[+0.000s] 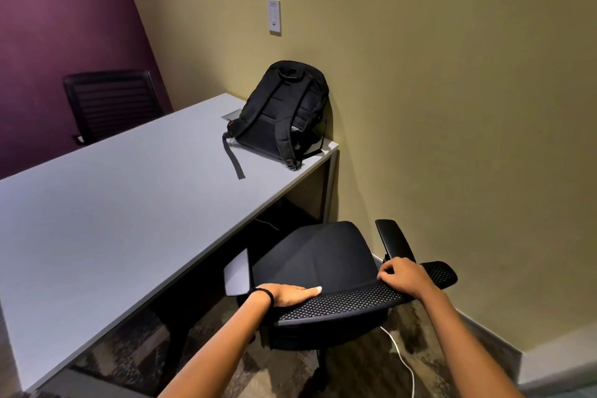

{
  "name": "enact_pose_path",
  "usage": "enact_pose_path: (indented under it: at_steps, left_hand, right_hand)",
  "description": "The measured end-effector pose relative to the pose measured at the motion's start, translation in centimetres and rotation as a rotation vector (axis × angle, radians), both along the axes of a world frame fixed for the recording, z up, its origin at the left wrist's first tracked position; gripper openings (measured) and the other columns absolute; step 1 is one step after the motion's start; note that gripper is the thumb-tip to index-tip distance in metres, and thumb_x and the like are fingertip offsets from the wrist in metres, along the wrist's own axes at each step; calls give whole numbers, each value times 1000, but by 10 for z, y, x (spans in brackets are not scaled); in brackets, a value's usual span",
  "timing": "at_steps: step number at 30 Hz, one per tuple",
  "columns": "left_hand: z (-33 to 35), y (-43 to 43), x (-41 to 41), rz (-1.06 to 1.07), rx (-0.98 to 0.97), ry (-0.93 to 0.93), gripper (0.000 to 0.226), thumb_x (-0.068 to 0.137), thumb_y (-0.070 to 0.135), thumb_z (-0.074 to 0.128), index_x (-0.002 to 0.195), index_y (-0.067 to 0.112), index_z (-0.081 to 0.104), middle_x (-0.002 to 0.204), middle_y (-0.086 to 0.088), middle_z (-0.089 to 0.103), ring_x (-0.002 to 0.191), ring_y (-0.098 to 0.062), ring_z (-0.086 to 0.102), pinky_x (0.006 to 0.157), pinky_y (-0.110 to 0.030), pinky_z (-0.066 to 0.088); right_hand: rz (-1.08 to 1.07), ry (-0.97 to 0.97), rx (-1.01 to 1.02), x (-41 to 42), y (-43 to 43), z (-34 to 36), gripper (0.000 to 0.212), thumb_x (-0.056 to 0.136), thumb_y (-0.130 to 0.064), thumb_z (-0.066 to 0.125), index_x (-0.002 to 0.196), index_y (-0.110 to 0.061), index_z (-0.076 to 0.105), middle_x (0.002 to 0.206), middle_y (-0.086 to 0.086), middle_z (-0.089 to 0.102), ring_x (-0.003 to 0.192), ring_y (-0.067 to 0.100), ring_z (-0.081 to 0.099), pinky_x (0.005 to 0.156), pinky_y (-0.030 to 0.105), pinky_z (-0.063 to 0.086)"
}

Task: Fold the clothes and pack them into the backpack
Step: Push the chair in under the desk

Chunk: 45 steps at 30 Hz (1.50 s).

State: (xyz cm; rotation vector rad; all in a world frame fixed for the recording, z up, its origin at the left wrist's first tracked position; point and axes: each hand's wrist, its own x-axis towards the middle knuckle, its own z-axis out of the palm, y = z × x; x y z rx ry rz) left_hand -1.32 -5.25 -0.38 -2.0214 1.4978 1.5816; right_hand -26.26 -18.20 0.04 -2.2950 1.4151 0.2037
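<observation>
surface [113, 220]: the grey top runs from near left to far right. You will want its broad near-left stretch as the folding area.
second chair [113, 103]: it is tucked in on the far left side and plays no part in this step.
left hand [290, 294]: this grip lies wide and flat, with fingers straight along the top edge of the backrest [349, 299], pressing rather than clasping. Curl the fingers over the edge if the chair resists.
backpack [284, 110]: it stands at the far right corner of the surface and leans on the wall, with the shoulder straps facing you and one loose strap [235, 161] trailing towards you. You cannot tell from here whether the zip is open.
clothes: none are in view, so folding has not begun.
office chair [323, 255]: it sits at the near right, partly under the surface edge and between you and the backpack. The step in hand looks like shifting it aside. Roll it evenly with both hands, away from the wall.
right hand [403, 276]: this grip is narrow, with the fingers curled over the backrest's right end and holding it. Steer from here.
white cable [403, 359]: it lies on the floor just beside the chair base. Keep the casters off it.
</observation>
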Motion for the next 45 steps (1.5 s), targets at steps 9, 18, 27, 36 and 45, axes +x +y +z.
enact_pose_path:
  at_steps: [9,18,27,36,45]
  left_hand:
    - [11,-3,-8,43,93,12,70,94,63,14,148,20,23,154,-2,24,141,-23,26,116,-37,17]
    - [15,7,-25,49,-53,-210,69,92,66,14,145,26,33,153,2,30,141,-22,28,115,-37,15]
    - [15,22,-48,158,-15,-315,73,87,73,13,142,33,37,152,2,31,141,-23,27,115,-39,17]
    - [12,38,-82,232,-23,-358,74,84,76,12,141,36,39,151,3,35,139,-22,31,115,-38,19]
    - [9,77,-146,320,-393,-426,80,74,83,12,124,39,57,123,7,64,112,-16,58,89,-30,45]
  right_hand:
    - [46,96,-53,-16,-13,-4,41,95,-45,36,91,-22,69,93,1,70,84,16,64,69,28,44]
    - [200,69,-6,-21,-16,4,42,97,-44,33,101,-21,68,100,1,69,94,18,62,71,28,42]
    - [254,-29,-44,-36,-3,-1,44,95,-47,34,83,-18,66,82,0,65,72,14,56,64,27,37]
    - [174,-152,-190,-65,5,-1,38,96,-37,38,68,-18,54,66,-3,54,58,12,50,54,23,32]
    - [337,-210,-173,-98,-13,7,32,96,-34,44,70,-19,54,66,-5,54,55,6,46,47,16,27]
